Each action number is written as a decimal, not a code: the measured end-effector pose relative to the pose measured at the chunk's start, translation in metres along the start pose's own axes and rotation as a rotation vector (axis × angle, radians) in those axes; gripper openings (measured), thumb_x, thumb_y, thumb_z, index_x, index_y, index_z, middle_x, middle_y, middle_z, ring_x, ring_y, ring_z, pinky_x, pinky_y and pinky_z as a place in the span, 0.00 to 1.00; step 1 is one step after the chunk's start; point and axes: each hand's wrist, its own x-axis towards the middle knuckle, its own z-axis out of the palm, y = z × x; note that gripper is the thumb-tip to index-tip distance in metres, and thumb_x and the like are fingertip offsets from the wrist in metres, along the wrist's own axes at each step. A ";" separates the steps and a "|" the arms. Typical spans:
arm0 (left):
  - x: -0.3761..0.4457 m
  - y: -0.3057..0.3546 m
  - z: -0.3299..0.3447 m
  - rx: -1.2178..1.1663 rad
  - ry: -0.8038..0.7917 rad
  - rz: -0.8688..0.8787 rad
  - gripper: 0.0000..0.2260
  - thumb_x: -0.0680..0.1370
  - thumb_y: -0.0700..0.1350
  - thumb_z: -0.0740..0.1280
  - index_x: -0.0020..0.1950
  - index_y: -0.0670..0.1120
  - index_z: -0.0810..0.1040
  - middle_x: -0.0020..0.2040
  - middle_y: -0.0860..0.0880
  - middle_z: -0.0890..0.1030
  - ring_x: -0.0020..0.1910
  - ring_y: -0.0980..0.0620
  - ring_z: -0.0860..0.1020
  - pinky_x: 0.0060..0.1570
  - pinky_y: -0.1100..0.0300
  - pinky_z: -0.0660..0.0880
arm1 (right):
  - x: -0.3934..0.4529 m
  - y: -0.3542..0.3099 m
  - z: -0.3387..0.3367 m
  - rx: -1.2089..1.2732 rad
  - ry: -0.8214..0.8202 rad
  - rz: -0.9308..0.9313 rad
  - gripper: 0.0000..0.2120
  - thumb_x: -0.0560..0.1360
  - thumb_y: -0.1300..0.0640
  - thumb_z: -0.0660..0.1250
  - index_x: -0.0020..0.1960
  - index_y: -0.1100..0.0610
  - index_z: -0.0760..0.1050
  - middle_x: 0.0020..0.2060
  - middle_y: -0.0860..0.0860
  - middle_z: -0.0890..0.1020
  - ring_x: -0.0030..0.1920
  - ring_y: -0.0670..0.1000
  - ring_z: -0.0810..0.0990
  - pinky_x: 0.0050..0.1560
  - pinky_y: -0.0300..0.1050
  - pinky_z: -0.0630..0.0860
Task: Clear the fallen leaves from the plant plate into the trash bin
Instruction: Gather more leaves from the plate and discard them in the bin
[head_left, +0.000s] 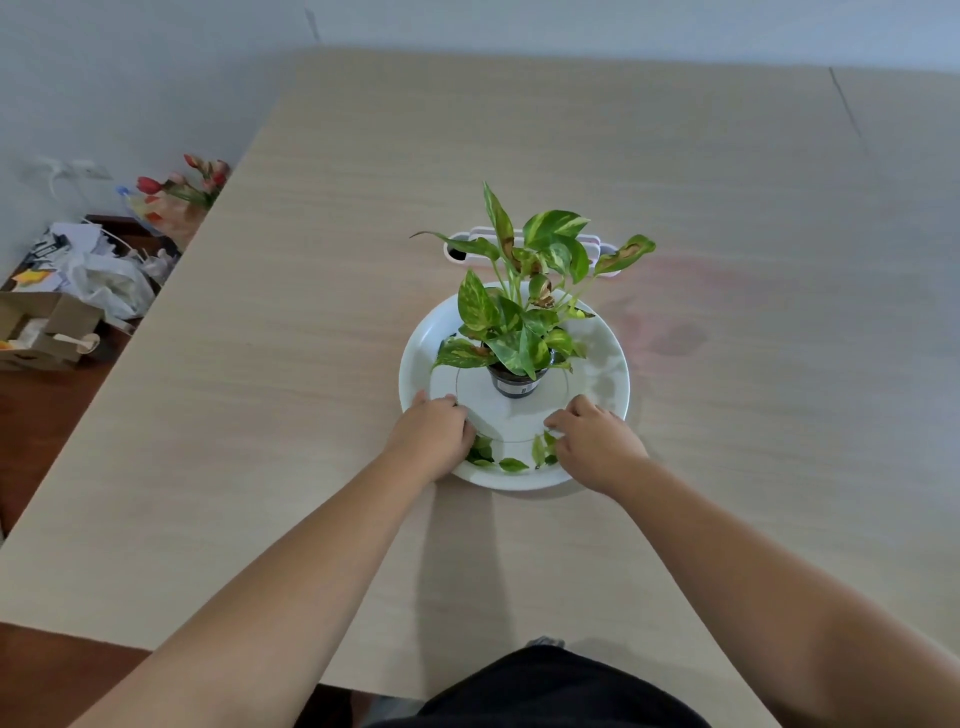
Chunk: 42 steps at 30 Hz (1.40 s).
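Observation:
A small potted plant (514, 382) with green and yellow leaves stands on a white round plate (615, 364) in the middle of the table. Several loose green fallen leaves (512, 464) lie along the plate's near rim. My left hand (434, 434) rests on the near left of the plate, fingers curled over some of those leaves, which stick out from under it. My right hand (597, 441) is on the near right of the plate, its curled fingers pinching leaves beside it. I see no clear trash bin.
The light wooden table (727, 208) stretches wide on all sides. A white and pink oblong object (457, 249) lies just behind the plant. On the floor to the left are a cardboard box (47, 322), crumpled paper and bags (104, 275), and a bunch of red flowers (182, 187).

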 end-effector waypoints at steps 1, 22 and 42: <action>-0.004 0.005 -0.001 -0.018 -0.007 -0.016 0.18 0.81 0.49 0.53 0.50 0.43 0.80 0.47 0.45 0.79 0.44 0.44 0.74 0.53 0.51 0.70 | 0.001 -0.003 0.001 -0.009 -0.008 0.006 0.19 0.78 0.54 0.55 0.68 0.49 0.69 0.61 0.53 0.70 0.58 0.57 0.72 0.59 0.48 0.68; 0.000 0.042 -0.008 -0.116 -0.098 -0.265 0.28 0.69 0.68 0.67 0.51 0.44 0.73 0.50 0.45 0.75 0.48 0.44 0.76 0.41 0.54 0.67 | 0.007 -0.023 0.006 -0.253 -0.006 0.066 0.25 0.75 0.35 0.54 0.60 0.53 0.72 0.55 0.53 0.73 0.50 0.59 0.77 0.55 0.51 0.65; -0.003 0.046 -0.010 -0.051 -0.155 -0.260 0.11 0.74 0.45 0.70 0.53 0.41 0.76 0.53 0.42 0.74 0.49 0.41 0.78 0.38 0.55 0.68 | 0.022 -0.045 0.008 -0.076 -0.141 0.152 0.13 0.74 0.61 0.64 0.58 0.57 0.72 0.56 0.55 0.73 0.54 0.58 0.77 0.41 0.46 0.70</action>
